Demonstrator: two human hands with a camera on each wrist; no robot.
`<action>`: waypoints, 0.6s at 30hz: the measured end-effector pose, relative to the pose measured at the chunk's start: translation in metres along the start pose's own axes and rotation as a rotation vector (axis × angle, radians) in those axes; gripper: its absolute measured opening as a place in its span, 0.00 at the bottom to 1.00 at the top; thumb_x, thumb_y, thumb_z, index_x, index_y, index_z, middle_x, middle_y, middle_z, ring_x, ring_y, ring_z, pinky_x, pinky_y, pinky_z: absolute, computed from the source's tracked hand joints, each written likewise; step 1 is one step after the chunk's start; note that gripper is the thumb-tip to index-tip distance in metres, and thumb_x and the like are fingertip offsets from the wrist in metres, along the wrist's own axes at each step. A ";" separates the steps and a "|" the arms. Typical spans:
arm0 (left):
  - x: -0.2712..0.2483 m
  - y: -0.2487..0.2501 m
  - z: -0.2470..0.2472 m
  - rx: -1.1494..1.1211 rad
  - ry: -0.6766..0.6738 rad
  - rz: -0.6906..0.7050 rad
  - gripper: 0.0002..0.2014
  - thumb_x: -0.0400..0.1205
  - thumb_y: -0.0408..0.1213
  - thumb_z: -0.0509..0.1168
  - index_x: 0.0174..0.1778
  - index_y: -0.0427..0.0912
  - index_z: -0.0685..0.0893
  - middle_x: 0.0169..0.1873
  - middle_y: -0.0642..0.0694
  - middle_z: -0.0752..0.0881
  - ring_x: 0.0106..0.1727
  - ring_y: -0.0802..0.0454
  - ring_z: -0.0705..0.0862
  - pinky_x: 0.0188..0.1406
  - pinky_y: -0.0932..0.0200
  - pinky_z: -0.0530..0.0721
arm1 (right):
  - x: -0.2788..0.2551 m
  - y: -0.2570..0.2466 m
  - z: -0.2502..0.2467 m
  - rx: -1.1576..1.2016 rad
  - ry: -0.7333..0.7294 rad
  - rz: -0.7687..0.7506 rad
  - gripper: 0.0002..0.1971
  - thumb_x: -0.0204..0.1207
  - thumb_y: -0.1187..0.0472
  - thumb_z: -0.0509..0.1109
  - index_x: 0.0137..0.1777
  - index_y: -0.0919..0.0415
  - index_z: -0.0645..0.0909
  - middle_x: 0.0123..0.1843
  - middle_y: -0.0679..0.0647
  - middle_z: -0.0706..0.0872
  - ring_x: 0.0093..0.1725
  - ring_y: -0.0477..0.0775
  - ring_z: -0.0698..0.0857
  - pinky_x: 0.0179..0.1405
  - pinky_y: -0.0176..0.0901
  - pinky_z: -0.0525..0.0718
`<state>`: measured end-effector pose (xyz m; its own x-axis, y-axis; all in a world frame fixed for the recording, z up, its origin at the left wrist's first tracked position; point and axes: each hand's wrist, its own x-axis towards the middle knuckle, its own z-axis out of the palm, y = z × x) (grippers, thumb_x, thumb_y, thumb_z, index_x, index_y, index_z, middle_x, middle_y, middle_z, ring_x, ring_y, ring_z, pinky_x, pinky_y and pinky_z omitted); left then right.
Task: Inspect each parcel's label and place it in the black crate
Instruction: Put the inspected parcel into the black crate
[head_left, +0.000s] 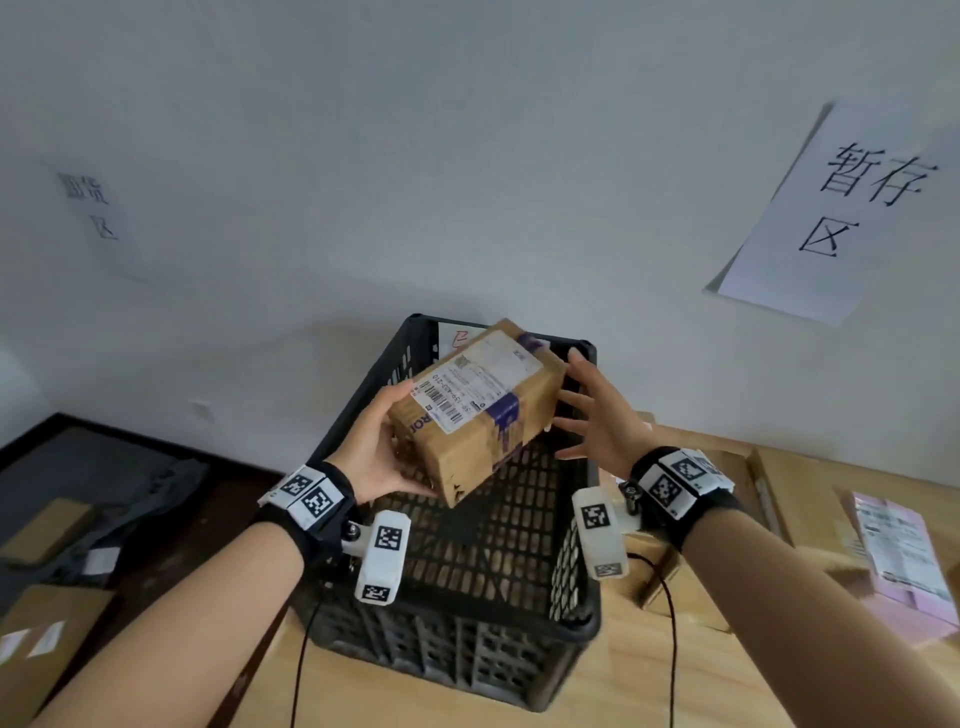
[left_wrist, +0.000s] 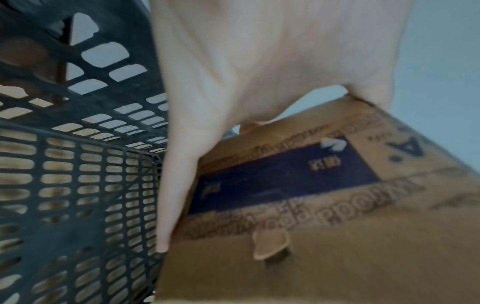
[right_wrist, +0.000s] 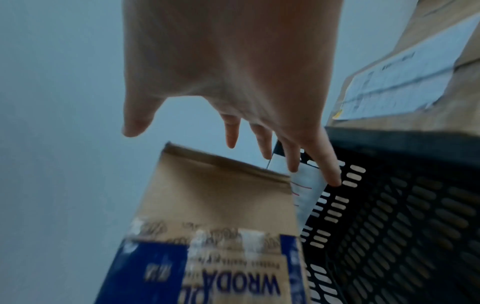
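Observation:
A brown cardboard parcel (head_left: 478, 410) with blue print and a white shipping label (head_left: 475, 382) on top hangs tilted over the black crate (head_left: 576, 597). My left hand (head_left: 384, 452) grips its near left end, thumb on top and fingers underneath; the left wrist view shows the parcel (left_wrist: 311, 236) against that hand (left_wrist: 207, 144). My right hand (head_left: 592, 415) hovers open just beyond the right end, fingers spread, apart from the box. The right wrist view shows this hand (right_wrist: 233, 133) above the parcel (right_wrist: 221, 195) and the crate (right_wrist: 389, 216). The crate floor looks bare.
A white paper slip (head_left: 457, 338) leans inside the crate's far wall. Other cardboard parcels (head_left: 779, 483) and a pink labelled parcel (head_left: 904, 556) lie on the wooden table at the right. More boxes (head_left: 41, 639) sit lower at the left. Wall signs (head_left: 852, 208) hang behind.

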<state>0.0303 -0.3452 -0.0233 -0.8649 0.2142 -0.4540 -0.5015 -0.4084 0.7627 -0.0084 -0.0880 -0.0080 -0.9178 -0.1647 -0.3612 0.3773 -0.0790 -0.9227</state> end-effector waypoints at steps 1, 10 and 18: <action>0.003 0.001 -0.009 -0.018 0.012 -0.006 0.33 0.70 0.57 0.65 0.71 0.51 0.73 0.66 0.36 0.77 0.67 0.31 0.74 0.60 0.19 0.71 | 0.005 0.002 0.010 0.000 0.013 0.025 0.47 0.60 0.29 0.70 0.79 0.42 0.61 0.81 0.57 0.63 0.77 0.71 0.66 0.67 0.80 0.68; 0.023 0.004 -0.058 0.339 -0.034 -0.232 0.15 0.82 0.48 0.59 0.54 0.40 0.82 0.46 0.40 0.83 0.46 0.44 0.79 0.43 0.52 0.75 | 0.053 0.039 0.077 -0.026 0.007 0.287 0.15 0.80 0.55 0.68 0.63 0.58 0.72 0.67 0.64 0.77 0.59 0.69 0.82 0.54 0.73 0.82; 0.034 0.009 -0.051 0.582 -0.051 -0.441 0.31 0.78 0.62 0.59 0.69 0.42 0.75 0.54 0.35 0.78 0.52 0.35 0.80 0.46 0.44 0.80 | 0.087 0.087 0.121 -0.565 -0.106 0.497 0.22 0.82 0.54 0.65 0.69 0.67 0.72 0.59 0.65 0.80 0.62 0.70 0.82 0.60 0.72 0.81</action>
<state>-0.0029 -0.3864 -0.0555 -0.5729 0.2964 -0.7642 -0.7215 0.2600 0.6418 -0.0408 -0.2281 -0.1036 -0.6290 -0.1454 -0.7637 0.5961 0.5403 -0.5939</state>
